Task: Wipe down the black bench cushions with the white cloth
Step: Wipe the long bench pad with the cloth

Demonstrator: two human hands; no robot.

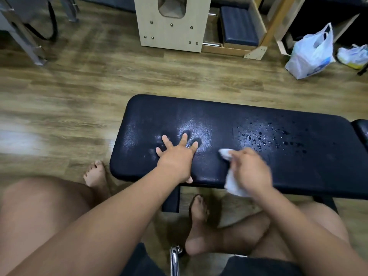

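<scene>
A long black bench cushion (298, 166) lies across the middle of the view, shiny and wet. Water droplets (264, 139) speckle its right half. My left hand (176, 156) presses flat on the cushion's left-centre, fingers spread, holding nothing. My right hand (251, 170) grips the crumpled white cloth (233, 183) near the cushion's front edge; the cloth sticks out in front of the fingers and hangs below the palm. A second black cushion (362, 130) shows at the far right edge.
Wood-look floor surrounds the bench. A pale wooden cabinet (171, 22) and a dark blue padded box (239, 26) stand at the back. White plastic bags (312, 54) sit back right. Metal legs (22, 34) stand back left. My bare knees and feet are close below the bench.
</scene>
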